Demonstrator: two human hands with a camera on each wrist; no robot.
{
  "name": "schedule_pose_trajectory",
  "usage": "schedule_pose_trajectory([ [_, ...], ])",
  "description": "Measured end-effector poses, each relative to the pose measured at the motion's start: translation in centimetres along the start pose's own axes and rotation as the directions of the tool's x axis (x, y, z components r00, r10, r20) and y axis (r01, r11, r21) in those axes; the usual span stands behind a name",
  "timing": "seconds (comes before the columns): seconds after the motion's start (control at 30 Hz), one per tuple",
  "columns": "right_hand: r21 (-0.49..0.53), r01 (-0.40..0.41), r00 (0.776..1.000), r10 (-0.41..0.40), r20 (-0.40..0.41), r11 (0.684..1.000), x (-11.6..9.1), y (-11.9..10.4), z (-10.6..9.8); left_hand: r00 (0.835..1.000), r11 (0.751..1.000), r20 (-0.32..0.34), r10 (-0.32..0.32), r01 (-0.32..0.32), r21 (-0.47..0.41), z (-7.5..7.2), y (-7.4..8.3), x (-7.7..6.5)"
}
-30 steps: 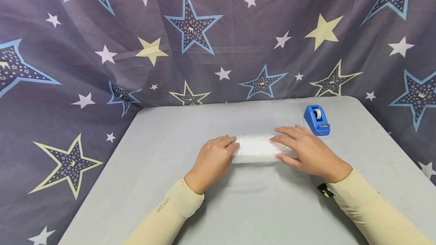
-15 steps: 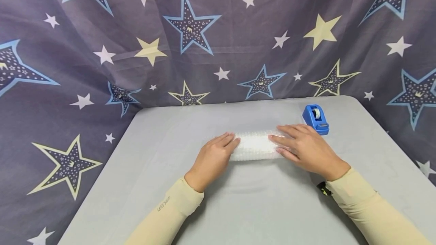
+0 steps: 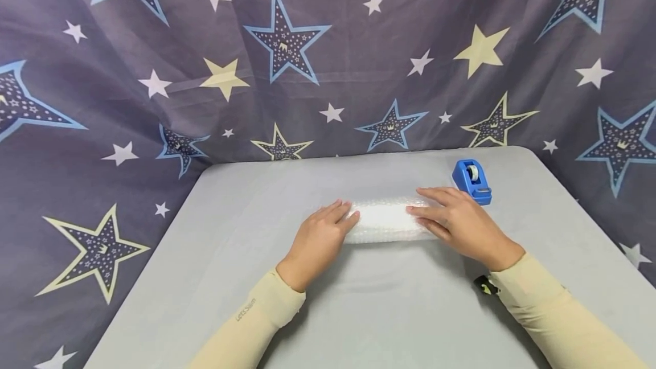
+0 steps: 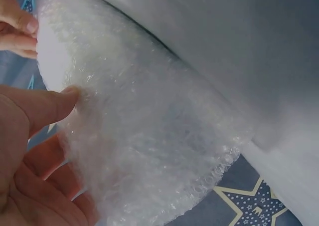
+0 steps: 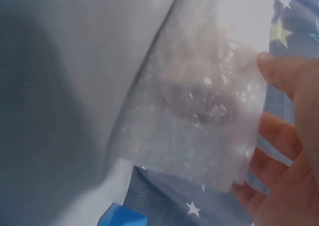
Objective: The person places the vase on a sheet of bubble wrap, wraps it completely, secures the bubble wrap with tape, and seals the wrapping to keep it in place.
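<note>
Two hands frame our bubble wrap roll (image 3: 384, 221) at the desk's (image 3: 256, 215) centre: left hand (image 3: 318, 241) at nine o'clock, right hand (image 3: 456, 224) at three. Both grips lie nearly flat, fingers pressing the roll's ends. Our blue tape dispenser (image 3: 471, 181) sits at one o'clock.

Both ends of the bubble wrap roll (image 3: 383, 221) covered by the left hand (image 3: 319, 242) and the right hand (image 3: 458, 222) in the head view. Contents of the roll not visible through the cloudy wrap. Tape dispenser (image 3: 471, 181) cut by the lower edge in the right wrist view. Small black thing (image 3: 486, 285) under the right sleeve too small to identify.
</note>
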State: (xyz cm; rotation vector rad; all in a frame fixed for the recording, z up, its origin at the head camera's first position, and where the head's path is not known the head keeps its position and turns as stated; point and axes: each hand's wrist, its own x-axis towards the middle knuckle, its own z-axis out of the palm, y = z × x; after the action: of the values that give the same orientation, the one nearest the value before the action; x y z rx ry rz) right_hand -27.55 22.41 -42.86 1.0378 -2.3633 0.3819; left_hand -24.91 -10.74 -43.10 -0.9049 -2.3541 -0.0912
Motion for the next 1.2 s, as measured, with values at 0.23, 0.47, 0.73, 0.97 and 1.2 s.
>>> schedule_pose_trajectory([
  [0.23,0.229,-0.107,0.984,0.136,-0.115,0.968,0.2,1.6,-0.7,0.999,1.000,0.043,-0.003,0.002,0.020,-0.3,0.1,0.1],
  [0.47,0.258,-0.678,0.661,0.724,-0.197,0.689,-0.3,6.9,-0.7,1.000,1.000,0.029,-0.004,0.004,0.029,-0.1,0.2,0.1],
  [0.73,0.245,-0.882,0.430,0.900,0.069,0.403,-2.2,10.0,0.8,1.000,0.999,0.016,0.003,-0.004,0.036,-0.1,0.4,-0.2],
  [0.97,0.252,-0.896,0.403,0.908,0.114,0.366,-2.3,10.2,1.6,0.999,1.000,0.036,-0.008,0.007,0.009,-0.4,0.4,-0.3],
  [1.2,0.247,-0.922,0.338,0.931,0.138,0.298,-2.5,10.3,1.6,0.999,1.000,0.036,-0.007,0.006,0.006,-0.4,0.5,-0.2],
])
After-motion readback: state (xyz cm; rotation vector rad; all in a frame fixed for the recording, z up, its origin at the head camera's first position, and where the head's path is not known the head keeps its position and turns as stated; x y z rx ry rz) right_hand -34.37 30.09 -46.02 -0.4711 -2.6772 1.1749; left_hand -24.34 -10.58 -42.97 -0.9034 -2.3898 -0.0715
